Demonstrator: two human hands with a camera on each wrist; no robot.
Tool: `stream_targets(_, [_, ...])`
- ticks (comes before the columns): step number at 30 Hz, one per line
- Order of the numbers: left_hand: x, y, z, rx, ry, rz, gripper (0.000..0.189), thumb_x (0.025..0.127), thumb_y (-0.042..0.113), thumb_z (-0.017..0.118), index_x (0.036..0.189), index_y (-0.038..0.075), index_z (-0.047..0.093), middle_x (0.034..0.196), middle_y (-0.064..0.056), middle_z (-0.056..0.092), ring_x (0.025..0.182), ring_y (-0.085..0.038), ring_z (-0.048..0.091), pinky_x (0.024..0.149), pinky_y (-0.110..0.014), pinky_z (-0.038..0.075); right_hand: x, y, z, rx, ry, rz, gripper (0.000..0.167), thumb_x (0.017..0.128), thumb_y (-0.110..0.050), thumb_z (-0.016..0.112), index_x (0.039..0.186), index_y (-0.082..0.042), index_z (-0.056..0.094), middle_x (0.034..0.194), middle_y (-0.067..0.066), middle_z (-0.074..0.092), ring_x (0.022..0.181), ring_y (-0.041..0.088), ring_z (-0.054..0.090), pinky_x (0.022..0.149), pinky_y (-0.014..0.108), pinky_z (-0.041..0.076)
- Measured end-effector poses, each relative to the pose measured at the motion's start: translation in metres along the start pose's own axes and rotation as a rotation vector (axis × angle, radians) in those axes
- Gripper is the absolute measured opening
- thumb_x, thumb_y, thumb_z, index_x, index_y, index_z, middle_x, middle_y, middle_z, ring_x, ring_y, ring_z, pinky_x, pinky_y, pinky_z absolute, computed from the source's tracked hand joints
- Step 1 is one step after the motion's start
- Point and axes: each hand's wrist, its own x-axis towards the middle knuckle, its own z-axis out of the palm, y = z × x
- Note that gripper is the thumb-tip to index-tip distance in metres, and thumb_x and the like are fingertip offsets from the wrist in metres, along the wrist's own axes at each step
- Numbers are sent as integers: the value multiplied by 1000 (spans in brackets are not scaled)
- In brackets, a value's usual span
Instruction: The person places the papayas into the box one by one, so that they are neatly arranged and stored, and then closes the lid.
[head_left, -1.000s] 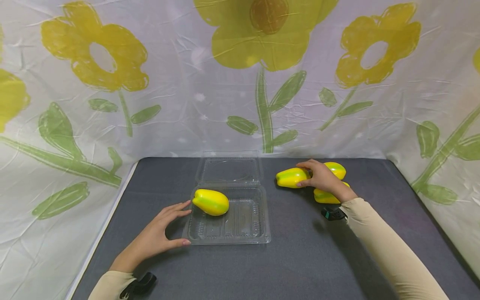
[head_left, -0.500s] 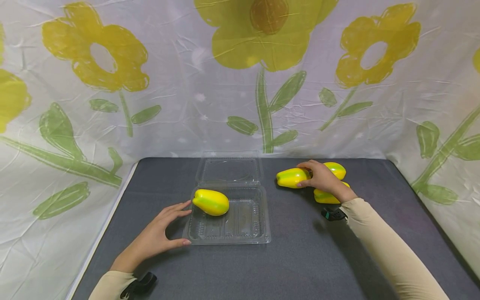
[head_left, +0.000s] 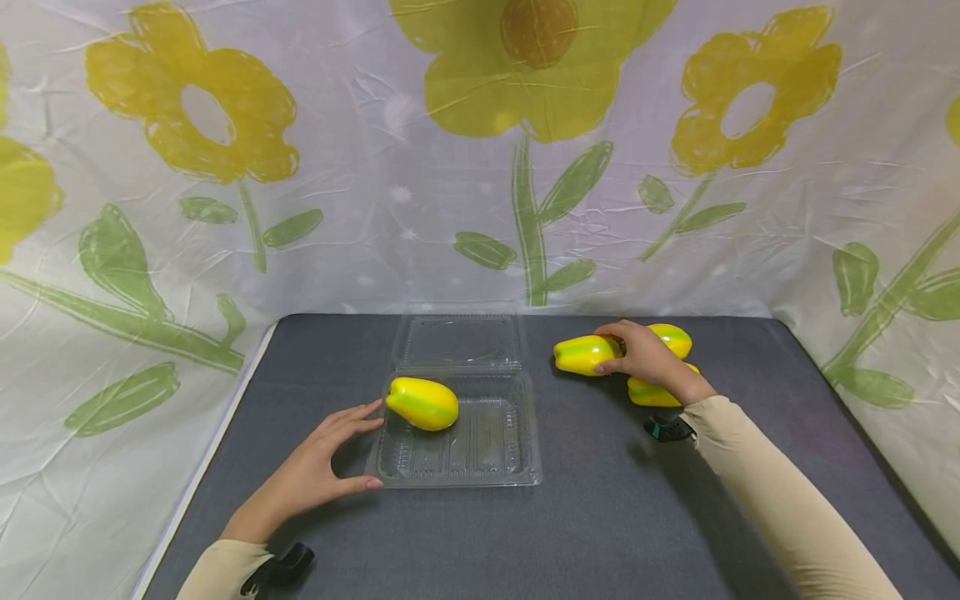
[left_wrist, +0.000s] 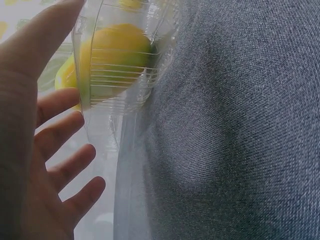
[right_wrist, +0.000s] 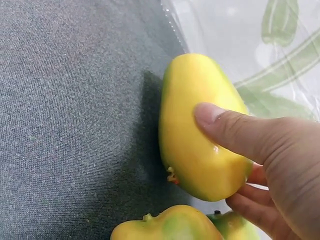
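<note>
My right hand [head_left: 641,354] grips a yellow-green papaya [head_left: 585,357] at the table's back right, its thumb [right_wrist: 225,125] along one side and fingers curled behind. Two more papayas lie close by: one behind the hand [head_left: 672,340], another by the wrist [head_left: 651,393], partly hidden. At left, my left hand [head_left: 311,467] spreads thumb and fingers beside a clear plastic clamshell box [head_left: 528,450], fingertips right at its left rim. Inside that box, towards its back left, rests one papaya [head_left: 423,404], also seen through the ribbed wall in the left wrist view.
The box's clear lid [head_left: 459,340] lies folded back towards the rear edge of the dark grey table [head_left: 570,517]. Behind and beside the table hangs a white cloth [head_left: 360,208] printed with yellow flowers.
</note>
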Motion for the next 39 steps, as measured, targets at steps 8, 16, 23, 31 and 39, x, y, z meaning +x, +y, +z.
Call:
stream_targets(8, [1, 0, 0, 1, -6, -12, 85, 70, 61, 79, 141, 21, 54, 159, -5, 40, 144, -33, 36, 107, -67, 38, -1, -1, -2, -2, -6, -1, 65, 83, -34, 80, 137, -7, 56, 131, 16, 62, 114, 32, 58, 98, 51, 48])
stream_targets(16, [1, 1, 0, -2, -4, -4, 84, 71, 59, 80, 141, 20, 54, 158, -5, 40, 144, -33, 36, 107, -67, 38, -2, 0, -2, -10, 5, -16, 66, 82, -37, 80, 136, -7, 57, 129, 15, 63, 111, 31, 59, 96, 50, 49])
stream_targets(23, [0, 1, -1, -5, -7, -10, 86, 71, 60, 80, 141, 18, 55, 158, -8, 40, 144, -35, 35, 107, -68, 38, -5, -4, -2, -1, 12, -29, 65, 83, -36, 80, 135, -6, 58, 128, 14, 65, 110, 29, 61, 95, 49, 50])
stream_targets(31, [-1, 1, 0, -3, -7, -15, 86, 71, 59, 80, 141, 17, 55, 158, -7, 40, 144, -34, 35, 107, -68, 37, -9, -12, -4, 16, 26, -48, 64, 82, -40, 79, 133, -8, 60, 125, 11, 67, 107, 26, 62, 94, 46, 51])
stream_targets(39, [-1, 0, 1, -3, -4, -10, 86, 71, 60, 80, 141, 17, 54, 158, -7, 40, 144, -34, 35, 106, -68, 38, -12, -21, -5, 13, 42, -65, 64, 82, -43, 78, 133, -8, 60, 125, 11, 68, 107, 27, 64, 94, 47, 52])
